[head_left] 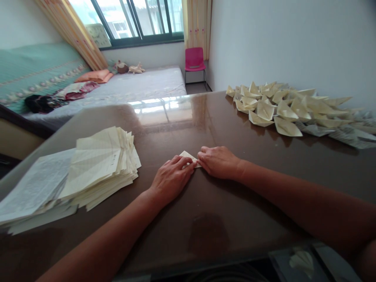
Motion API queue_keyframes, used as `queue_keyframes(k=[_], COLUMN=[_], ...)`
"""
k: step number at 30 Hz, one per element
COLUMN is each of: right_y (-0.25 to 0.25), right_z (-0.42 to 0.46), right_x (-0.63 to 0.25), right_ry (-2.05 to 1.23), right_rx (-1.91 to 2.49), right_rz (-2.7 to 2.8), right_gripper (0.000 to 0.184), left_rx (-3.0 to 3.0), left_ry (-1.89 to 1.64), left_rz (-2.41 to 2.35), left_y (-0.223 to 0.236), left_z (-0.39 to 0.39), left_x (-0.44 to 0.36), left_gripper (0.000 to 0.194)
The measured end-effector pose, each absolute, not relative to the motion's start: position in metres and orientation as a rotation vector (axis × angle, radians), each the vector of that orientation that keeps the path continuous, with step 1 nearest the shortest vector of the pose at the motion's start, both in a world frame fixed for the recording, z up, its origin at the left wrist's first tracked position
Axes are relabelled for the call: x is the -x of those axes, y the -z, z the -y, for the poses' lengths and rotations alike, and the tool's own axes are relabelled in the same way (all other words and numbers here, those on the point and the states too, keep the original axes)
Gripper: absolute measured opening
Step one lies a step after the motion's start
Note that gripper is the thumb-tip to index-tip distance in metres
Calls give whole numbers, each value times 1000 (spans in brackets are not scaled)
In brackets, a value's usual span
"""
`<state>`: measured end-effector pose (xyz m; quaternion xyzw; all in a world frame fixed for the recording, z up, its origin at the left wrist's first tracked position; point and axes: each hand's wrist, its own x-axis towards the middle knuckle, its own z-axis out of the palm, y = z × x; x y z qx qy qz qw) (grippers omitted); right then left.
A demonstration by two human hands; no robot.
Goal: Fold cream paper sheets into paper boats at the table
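A small piece of folded cream paper [186, 154] lies on the glossy brown table in front of me, partly covered by my fingers. My left hand [173, 177] rests on its left side, fingers curled and pressing it down. From the right, my right hand [219, 161] pinches the paper's right corner between thumb and fingers. The hands nearly meet over it, so its lower part is mostly hidden. To the left of my left hand sits a stack of cream paper sheets [94, 156], the top one creased. Beyond my right hand stand several folded paper boats [266, 109].
Printed grey sheets [35, 184] lie beside the cream stack at the left of the brown table [164, 135]. A white wall [282, 43] borders the right side. Past the far edge are a bed [152, 84] and a pink chair [194, 59] near the window.
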<state>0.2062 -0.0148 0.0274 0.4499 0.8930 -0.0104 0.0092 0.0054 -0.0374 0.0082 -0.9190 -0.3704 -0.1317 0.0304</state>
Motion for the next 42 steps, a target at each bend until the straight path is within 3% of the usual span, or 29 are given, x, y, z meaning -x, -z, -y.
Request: queue_keyframes(k=[6,13,33,42], right_y=[-32,-43,-44,-50], right_z=[12,24,62,60], right_x=[-211,-211,-199,-182], right_ry=[-6,-74,-395,-444], right_rx=[-1439,-1072,-1089,-1026], right_rz=[-2788,-2904,-2657,-2559], right_gripper=[34,17,24,22], left_rx=[2836,2856,2625,2644], left_ry=[383,383,-188,-59], left_rz=[1139,1111,1367,1355], left_y=[-11,-11,-33,-38], left_z=[40,37,52,45], left_x=[-6,2,20,28], left_gripper=[31,30,16,14])
